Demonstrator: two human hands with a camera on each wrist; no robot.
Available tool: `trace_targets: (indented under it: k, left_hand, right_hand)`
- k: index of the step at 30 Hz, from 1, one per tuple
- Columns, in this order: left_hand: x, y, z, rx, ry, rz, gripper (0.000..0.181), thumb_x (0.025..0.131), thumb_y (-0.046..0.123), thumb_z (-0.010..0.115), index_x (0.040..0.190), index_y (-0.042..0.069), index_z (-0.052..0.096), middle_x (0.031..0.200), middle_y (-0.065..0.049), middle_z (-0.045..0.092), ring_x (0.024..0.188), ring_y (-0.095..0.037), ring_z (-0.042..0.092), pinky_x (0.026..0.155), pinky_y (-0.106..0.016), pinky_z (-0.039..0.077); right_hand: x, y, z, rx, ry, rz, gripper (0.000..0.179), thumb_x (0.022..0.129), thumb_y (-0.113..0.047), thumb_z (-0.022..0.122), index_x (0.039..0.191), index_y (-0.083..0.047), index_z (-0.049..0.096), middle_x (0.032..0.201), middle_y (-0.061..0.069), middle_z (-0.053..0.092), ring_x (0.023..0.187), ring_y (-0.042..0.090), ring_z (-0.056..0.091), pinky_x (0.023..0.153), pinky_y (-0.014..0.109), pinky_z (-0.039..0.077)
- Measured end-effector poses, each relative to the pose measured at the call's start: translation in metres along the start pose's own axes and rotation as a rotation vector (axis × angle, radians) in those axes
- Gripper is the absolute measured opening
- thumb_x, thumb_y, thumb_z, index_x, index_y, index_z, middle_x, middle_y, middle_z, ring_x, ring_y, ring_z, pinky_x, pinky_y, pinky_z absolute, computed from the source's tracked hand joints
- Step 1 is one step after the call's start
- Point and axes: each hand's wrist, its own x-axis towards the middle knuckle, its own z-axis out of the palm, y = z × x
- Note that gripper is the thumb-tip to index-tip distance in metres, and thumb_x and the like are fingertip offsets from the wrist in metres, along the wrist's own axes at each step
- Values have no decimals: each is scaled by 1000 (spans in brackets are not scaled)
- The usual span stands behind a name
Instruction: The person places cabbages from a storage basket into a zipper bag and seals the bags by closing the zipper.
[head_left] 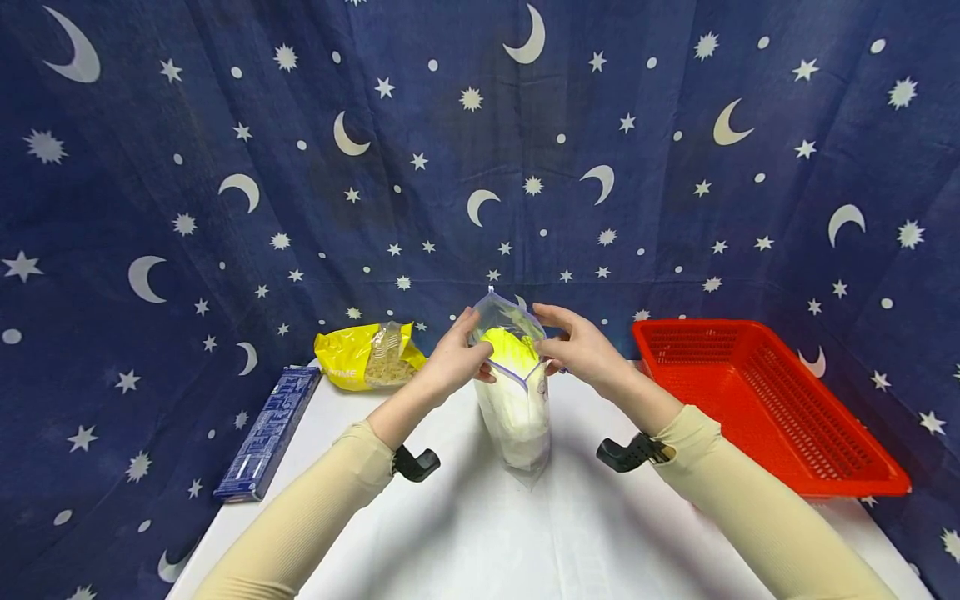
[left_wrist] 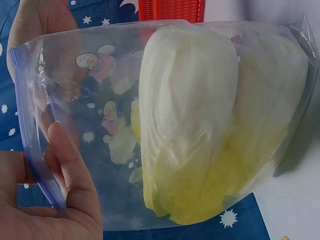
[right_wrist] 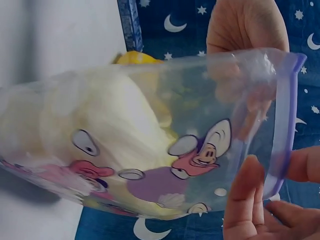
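A clear zip bag with a purple seal stands upright on the table, its mouth apart at the top. Pale napa cabbage with yellow leaf tips fills its lower part. My left hand pinches the left side of the bag's rim near the seal. On the opposite side, my right hand holds the rim between thumb and fingers. Printed cartoon figures show on the bag in the right wrist view.
A red plastic basket stands to the right. At the back left lies a yellow package with a see-through window. A long blue box lies along the left edge of the white table. A starry blue cloth hangs behind.
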Motion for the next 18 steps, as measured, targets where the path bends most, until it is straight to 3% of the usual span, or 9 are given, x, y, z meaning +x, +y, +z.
trace_targets:
  k: [6, 12, 14, 18]
  left_hand:
    - [0, -5, -1, -50, 4, 20, 89, 93, 2, 54, 166, 18, 6, 171, -3, 5, 66, -19, 59, 71, -37, 63]
    - [1, -9, 0, -110, 18, 21, 92, 98, 8, 58, 166, 27, -1, 169, -9, 12, 70, -18, 60, 75, -39, 63]
    - [2, -12, 1, -154, 20, 31, 87, 102, 11, 55, 166, 27, -2, 167, -13, 17, 71, -18, 61, 75, -38, 63]
    - [3, -19, 3, -265, 31, 59, 74, 105, 12, 40, 166, 28, 1, 169, -8, 17, 73, -18, 60, 75, -37, 63]
  right_hand:
    - [-13, 10, 4, 12, 26, -33, 76, 97, -15, 67, 161, -6, 27, 155, 21, 41, 102, 36, 64, 72, 35, 62]
    - [-26, 20, 10, 3, 48, -73, 78, 98, -23, 70, 161, -7, 27, 155, 18, 40, 112, 32, 62, 76, 36, 61]
    - [-30, 23, 13, -4, 52, -88, 76, 99, -24, 68, 161, -6, 27, 157, 18, 38, 117, 33, 61, 81, 38, 61]
    - [-40, 31, 18, -51, 62, -105, 74, 102, -30, 65, 161, -7, 28, 161, 16, 33, 130, 35, 53, 96, 48, 56]
